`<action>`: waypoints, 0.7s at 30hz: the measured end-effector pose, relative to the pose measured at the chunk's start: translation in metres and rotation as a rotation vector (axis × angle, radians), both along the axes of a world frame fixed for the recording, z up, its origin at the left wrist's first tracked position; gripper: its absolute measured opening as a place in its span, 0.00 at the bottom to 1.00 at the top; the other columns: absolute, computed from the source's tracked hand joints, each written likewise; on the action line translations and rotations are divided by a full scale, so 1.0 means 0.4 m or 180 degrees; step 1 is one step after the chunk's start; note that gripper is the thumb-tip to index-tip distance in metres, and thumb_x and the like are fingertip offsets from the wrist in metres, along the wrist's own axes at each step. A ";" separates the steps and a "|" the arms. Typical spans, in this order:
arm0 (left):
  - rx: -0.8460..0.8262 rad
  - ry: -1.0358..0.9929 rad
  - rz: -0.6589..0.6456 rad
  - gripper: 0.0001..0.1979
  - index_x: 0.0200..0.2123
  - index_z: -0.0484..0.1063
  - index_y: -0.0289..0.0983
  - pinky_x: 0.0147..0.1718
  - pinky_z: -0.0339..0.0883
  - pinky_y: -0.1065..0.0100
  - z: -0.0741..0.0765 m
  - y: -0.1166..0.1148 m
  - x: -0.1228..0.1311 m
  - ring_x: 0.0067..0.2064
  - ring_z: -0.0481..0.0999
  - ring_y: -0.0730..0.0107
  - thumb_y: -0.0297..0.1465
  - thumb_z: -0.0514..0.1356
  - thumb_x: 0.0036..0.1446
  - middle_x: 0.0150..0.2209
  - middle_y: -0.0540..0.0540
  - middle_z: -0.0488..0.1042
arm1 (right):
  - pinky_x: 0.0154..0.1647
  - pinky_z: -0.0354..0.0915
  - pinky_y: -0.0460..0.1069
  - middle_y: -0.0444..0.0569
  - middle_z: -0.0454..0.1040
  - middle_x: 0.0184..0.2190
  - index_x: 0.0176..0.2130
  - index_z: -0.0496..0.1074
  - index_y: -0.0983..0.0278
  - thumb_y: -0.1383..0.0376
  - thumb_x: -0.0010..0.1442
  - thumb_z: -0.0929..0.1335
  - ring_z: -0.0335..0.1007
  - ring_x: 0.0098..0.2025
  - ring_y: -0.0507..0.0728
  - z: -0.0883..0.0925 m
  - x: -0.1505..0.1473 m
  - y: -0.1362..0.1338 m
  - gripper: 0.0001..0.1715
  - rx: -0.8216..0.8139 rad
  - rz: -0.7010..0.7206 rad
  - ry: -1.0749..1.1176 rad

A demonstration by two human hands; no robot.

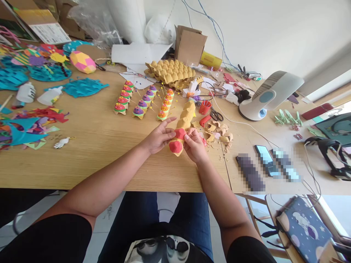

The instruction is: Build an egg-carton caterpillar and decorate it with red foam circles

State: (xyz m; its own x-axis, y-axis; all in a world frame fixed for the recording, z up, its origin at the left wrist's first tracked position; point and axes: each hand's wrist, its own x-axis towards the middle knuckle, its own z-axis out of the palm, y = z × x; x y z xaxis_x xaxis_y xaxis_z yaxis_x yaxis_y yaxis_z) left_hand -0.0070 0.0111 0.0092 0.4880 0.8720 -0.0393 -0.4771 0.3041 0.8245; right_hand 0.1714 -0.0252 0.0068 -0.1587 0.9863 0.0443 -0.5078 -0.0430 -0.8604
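Worktop (109,164): light wood, dark seam to the front left of the fan (264,98), which stands on it.
Left of the fan: red cup (205,108), one; scissors (217,115), one pair; brown scraps (215,132), a scattered heap.
Farther left: painted egg-carton strips (143,102), three, standing apart.
Far left: blue ragged sheet (85,88), one.
Right of the fan: green leaf shapes (287,117), several.
In front: phone (265,160), one.

No text is legible (the box label (50,33) looks blurred).
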 end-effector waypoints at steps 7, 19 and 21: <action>-0.0057 0.0010 -0.0094 0.42 0.67 0.63 0.46 0.32 0.68 0.74 0.003 -0.002 -0.003 0.32 0.77 0.75 0.30 0.74 0.51 0.34 0.53 0.79 | 0.35 0.71 0.46 0.39 0.70 0.34 0.36 0.62 0.56 0.56 0.55 0.78 0.69 0.33 0.50 0.002 0.004 -0.002 0.23 -0.0029 0.0027 0.0134; 0.0130 0.0306 -0.0055 0.47 0.68 0.61 0.41 0.34 0.69 0.73 0.007 0.001 0.000 0.33 0.78 0.72 0.30 0.77 0.46 0.33 0.51 0.80 | 0.31 0.66 0.43 0.38 0.70 0.33 0.36 0.63 0.57 0.57 0.58 0.77 0.67 0.31 0.49 -0.002 0.008 0.001 0.20 -0.0015 0.0015 0.0156; 0.0228 0.0408 0.0051 0.48 0.67 0.61 0.40 0.34 0.69 0.73 0.001 0.004 0.001 0.32 0.78 0.72 0.30 0.77 0.46 0.32 0.52 0.80 | 0.30 0.65 0.43 0.38 0.70 0.32 0.37 0.63 0.57 0.57 0.56 0.78 0.67 0.31 0.49 -0.002 0.008 0.002 0.22 0.0085 -0.0014 -0.0003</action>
State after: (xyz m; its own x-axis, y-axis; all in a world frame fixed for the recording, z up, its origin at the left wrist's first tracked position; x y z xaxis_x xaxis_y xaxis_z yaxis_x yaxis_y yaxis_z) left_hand -0.0066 0.0125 0.0097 0.4691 0.8823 -0.0378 -0.3709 0.2357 0.8983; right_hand 0.1746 -0.0244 0.0060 -0.1545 0.9855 0.0704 -0.5072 -0.0179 -0.8616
